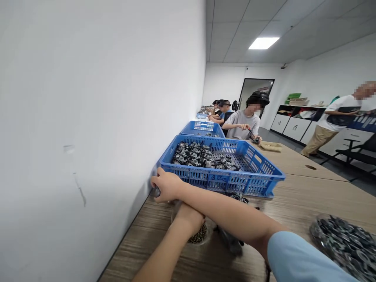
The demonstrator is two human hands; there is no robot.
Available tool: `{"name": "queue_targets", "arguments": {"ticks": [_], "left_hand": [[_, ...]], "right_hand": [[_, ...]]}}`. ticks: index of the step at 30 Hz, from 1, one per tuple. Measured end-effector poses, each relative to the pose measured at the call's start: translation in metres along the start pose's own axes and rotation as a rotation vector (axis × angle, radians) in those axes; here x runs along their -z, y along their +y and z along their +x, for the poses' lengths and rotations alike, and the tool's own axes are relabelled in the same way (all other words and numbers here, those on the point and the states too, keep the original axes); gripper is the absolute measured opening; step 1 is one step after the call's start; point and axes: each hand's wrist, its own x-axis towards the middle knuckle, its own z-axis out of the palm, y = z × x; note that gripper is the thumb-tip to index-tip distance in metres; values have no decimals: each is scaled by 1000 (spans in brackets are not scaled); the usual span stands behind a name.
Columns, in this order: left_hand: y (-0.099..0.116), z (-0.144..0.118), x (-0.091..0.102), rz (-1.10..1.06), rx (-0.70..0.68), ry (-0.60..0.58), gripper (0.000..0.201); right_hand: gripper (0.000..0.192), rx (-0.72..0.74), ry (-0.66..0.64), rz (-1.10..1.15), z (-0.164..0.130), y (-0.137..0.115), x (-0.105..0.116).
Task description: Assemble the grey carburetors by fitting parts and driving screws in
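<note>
In the head view, the right arm, in a light blue sleeve (302, 254), reaches across to the left, over the left wrist, so the 2 forearms cross. The right hand (167, 185) is beside the wall (88, 117), just in front of the near left corner of a blue basket (249, 184). Its fingers are curled about a small grey piece (157, 191); whether they grip it or only touch it, I cannot tell. The left hand (188, 217) is at a clear round bowl (205, 238) of small brass-coloured pieces (198, 235); its fingers are hidden, so I cannot tell whether it is open or closed.

The bowl is on the wooden table (296, 196), near and left of a grey-black item (232, 241). A dark mechanical part (237, 197) shows just beyond the right forearm, close to the basket. Similar assemblies (194, 154) are heaped in the left and middle of the basket. At the near right is a clear tub (315, 235) full of dark pieces (346, 239).

Beyond the basket are a 2nd blue basket (188, 127) and a seated co-worker (243, 121) holding a tool (251, 132) and a dark part (257, 140), beside a beige tray (270, 146).
</note>
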Motion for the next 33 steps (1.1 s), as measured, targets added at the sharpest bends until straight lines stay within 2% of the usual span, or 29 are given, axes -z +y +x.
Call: {"name": "queue_targets", "arguments": {"ticks": [4, 9, 12, 14, 17, 19, 21, 24, 27, 30, 33], "left_hand": [[-1, 4, -4, 24, 14, -84, 75], [-1, 1, -1, 61, 26, -67, 81], [-2, -3, 3, 113, 45, -48, 64], [-3, -5, 6, 129, 56, -36, 45], [-5, -8, 14, 156, 54, -15, 27], [-5, -9, 21, 179, 52, 0, 26], [-4, -9, 28, 187, 65, 6, 25], [0, -11, 38, 180, 81, -9, 19], [4, -13, 43, 173, 79, -33, 19], [5, -14, 42, 180, 85, -74, 18], [3, -13, 41, 165, 78, -84, 22]], "right_hand": [[53, 41, -80, -36, 2, 8, -16], [62, 52, -154, -91, 1, 12, -11], [67, 48, -136, -127, -9, 8, 3], [60, 51, -59, -129, -26, 6, 18], [41, 37, 161, -84, -72, 5, 46], [30, 5, 274, -13, -115, 7, 60], [23, -28, 341, 82, -164, 9, 65], [15, -99, 420, 188, -236, 13, 54], [20, -209, 482, 253, -292, 18, 30], [21, -269, 549, 279, -322, 23, 12], [26, -235, 602, 227, -332, 26, 5]]}}
